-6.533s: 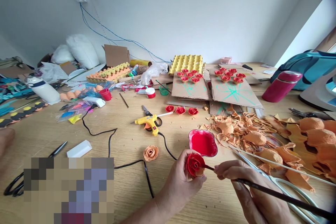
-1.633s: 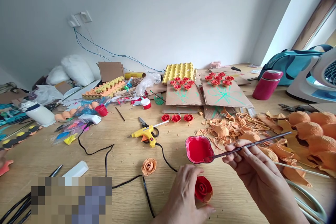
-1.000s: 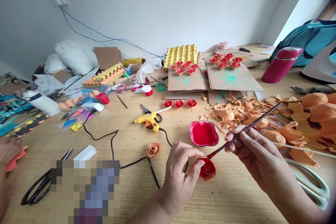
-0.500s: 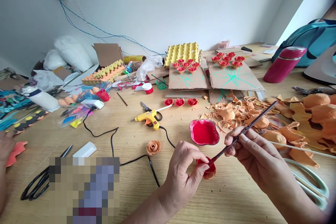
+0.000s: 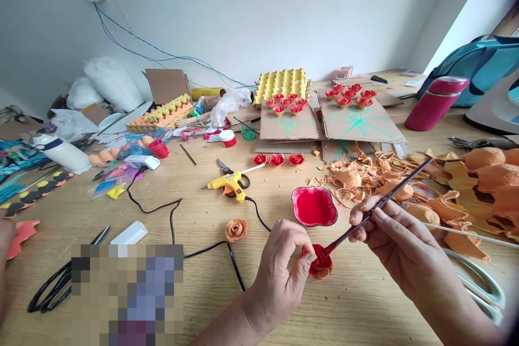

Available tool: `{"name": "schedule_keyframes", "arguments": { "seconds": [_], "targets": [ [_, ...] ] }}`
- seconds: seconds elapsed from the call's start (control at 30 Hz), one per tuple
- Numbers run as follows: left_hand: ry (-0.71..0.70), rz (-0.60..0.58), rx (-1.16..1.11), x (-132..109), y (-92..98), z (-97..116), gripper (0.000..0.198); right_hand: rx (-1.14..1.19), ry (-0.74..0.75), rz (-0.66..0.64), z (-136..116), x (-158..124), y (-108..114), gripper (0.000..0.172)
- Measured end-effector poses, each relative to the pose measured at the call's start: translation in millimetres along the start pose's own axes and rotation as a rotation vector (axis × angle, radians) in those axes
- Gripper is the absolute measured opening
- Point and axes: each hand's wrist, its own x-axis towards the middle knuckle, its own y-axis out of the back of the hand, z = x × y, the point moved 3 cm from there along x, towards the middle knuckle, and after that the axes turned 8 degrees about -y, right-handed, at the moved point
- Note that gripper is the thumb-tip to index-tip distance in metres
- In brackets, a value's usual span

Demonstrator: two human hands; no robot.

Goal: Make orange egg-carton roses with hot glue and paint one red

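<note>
A paper-pulp rose, mostly painted red with some bare orange on its outer petals, is pinched at its left side by my left hand. My right hand grips a dark paintbrush by its handle, and the tip touches the rose's petals. Just behind the rose sits a shallow dish of red paint. To the left lies an unpainted orange rose. Three red roses stand in a row farther back.
A yellow glue gun rests on scissors, its black cord running toward me. Orange egg-carton scraps heap on the right, near pale-handled scissors. Cardboard sheets bear more red roses. A pink flask stands behind. Another person's hand shows at far left.
The brush tip has shifted slightly on the petals. My left fingers have drawn a little left, so more of the red rose shows. The view has shifted slightly.
</note>
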Motion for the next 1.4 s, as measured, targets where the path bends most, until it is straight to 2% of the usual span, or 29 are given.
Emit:
{"name": "schedule_keyframes", "arguments": {
  "seconds": [0.2, 0.43, 0.63, 0.77, 0.83, 0.9, 1.07, 1.4],
  "targets": [
    [0.038, 0.030, 0.028, 1.1, 1.6, -2.2, 0.014, 0.005, 0.035, 0.052, -4.1, 3.6, 5.0, 0.017],
    [0.141, 0.161, 0.059, 5.3, 7.8, -11.3, 0.016, 0.003, 0.094, 0.144, -10.3, 7.1, 16.6, 0.020],
    [0.299, 0.351, 0.057, 1.6, 16.9, -30.9, 0.013, -0.004, 0.118, 0.129, -8.1, 8.6, 18.7, 0.020],
    [0.336, 0.399, 0.079, 0.1, 19.5, -34.6, 0.018, -0.017, 0.111, 0.106, -5.1, 7.8, 18.6, 0.021],
    [0.346, 0.422, 0.102, 0.4, 21.1, -34.2, 0.013, -0.016, 0.109, 0.108, -4.1, 7.2, 18.8, 0.021],
    [0.354, 0.416, 0.123, 2.0, 22.7, -33.5, 0.008, -0.012, 0.106, 0.123, -3.5, 6.9, 19.1, 0.021],
    [0.308, 0.327, 0.148, 8.6, 24.8, -31.7, 0.022, -0.021, 0.093, 0.165, -3.7, 7.3, 18.9, 0.022],
    [0.294, 0.340, 0.238, 9.0, 25.2, -34.7, 0.020, -0.016, 0.109, 0.192, -5.0, 7.7, 16.8, 0.020]
  ]
}}
